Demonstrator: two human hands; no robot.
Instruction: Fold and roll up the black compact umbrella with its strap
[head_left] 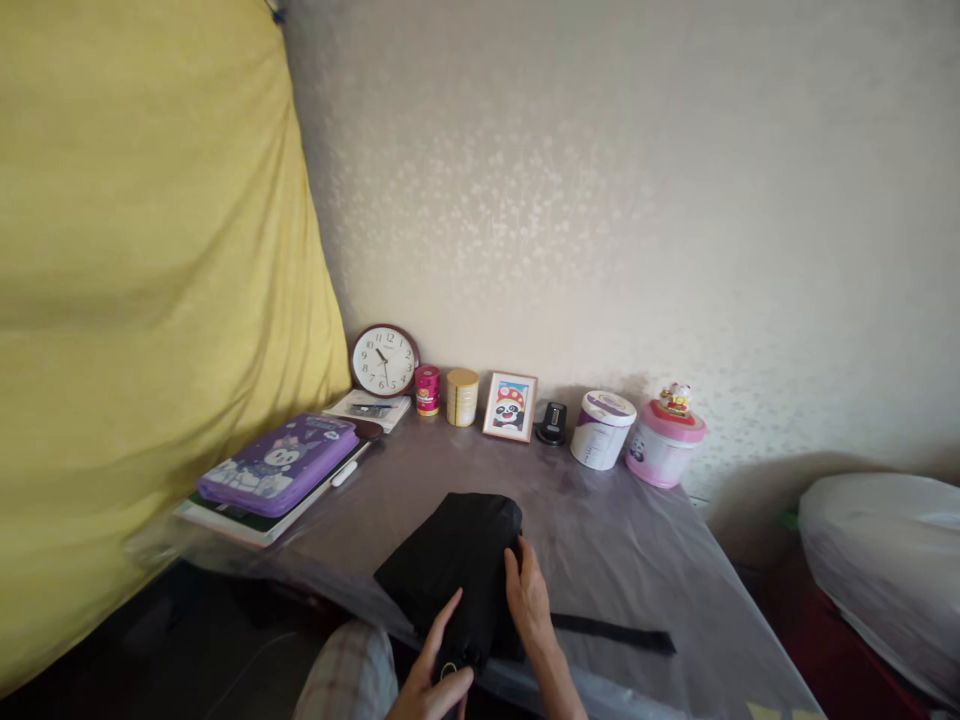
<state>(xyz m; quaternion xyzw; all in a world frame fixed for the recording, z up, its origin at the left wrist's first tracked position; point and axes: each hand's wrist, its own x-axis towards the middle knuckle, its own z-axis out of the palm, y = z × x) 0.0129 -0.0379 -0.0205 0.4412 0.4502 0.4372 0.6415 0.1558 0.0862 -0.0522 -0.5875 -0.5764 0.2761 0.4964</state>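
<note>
On the near part of the table lies a bundle of loose black fabric, by its look a folding umbrella (457, 550). My left hand (435, 670) is closed round its narrow near end, where a small gold-coloured ring shape shows by the thumb. Against the right side of the fabric, my right hand (531, 595) holds it with fingers slightly bent and partly hidden. A flat black strip (619, 633) of cloth sticks out to the right, behind my right wrist; whether it joins the bundle cannot be seen.
The table (600, 540) has a clear plastic cover. A purple case (281, 465) lies on papers at left. Along the wall stand a clock (385, 360), tins, a framed panda picture (510, 407), a black device (553, 424), a white tub (602, 430) and a pink tub (665, 448).
</note>
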